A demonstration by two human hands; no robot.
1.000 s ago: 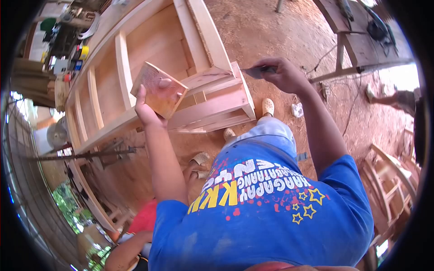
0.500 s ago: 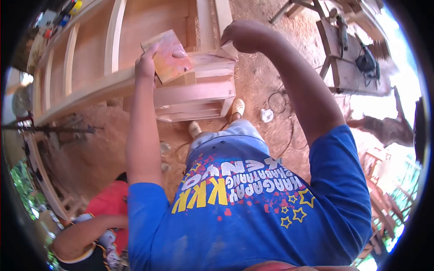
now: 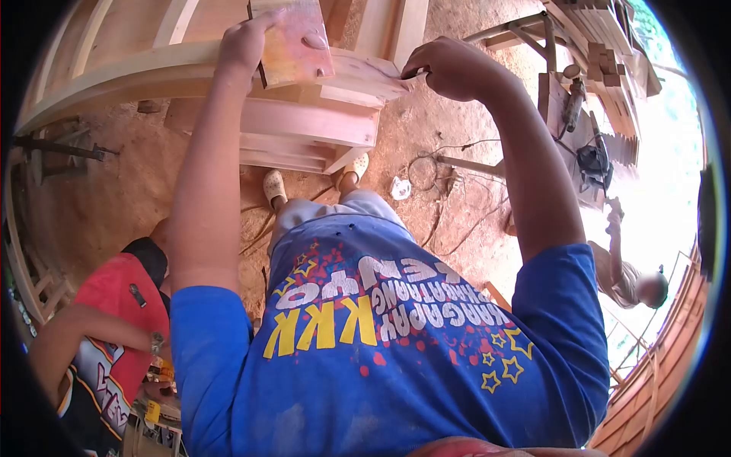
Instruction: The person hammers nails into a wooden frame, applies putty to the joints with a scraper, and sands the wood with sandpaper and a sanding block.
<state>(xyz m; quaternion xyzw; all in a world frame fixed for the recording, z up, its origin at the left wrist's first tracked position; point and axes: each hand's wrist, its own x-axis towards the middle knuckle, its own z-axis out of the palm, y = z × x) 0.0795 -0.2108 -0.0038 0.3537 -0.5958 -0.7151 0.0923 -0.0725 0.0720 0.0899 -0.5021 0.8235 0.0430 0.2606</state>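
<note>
My left hand (image 3: 245, 47) grips a flat rectangular board (image 3: 293, 59) by its left edge. Pink and yellow smears cover the board's face, and a small lump of paste (image 3: 314, 40) sits on it. Beside it, my right hand (image 3: 451, 68) is closed at the end corner of a pale wooden frame (image 3: 358, 76). Something small and dark shows at its fingertips, too little of it to name. The frame's crosspieces (image 3: 177, 23) stretch away to the upper left, and the board is over its near rail.
A person in a red top (image 3: 114, 286) is at lower left; another person (image 3: 620, 278) is at far right. A bench with power tools (image 3: 592, 164) and stacked lumber (image 3: 601, 46) stands at upper right. Cables (image 3: 476, 221) lie on the dirt floor (image 3: 426, 137).
The view has shifted, so the frame and board appear higher. My right hand has moved slightly outward from the frame's corner. The person at far right shows more fully.
</note>
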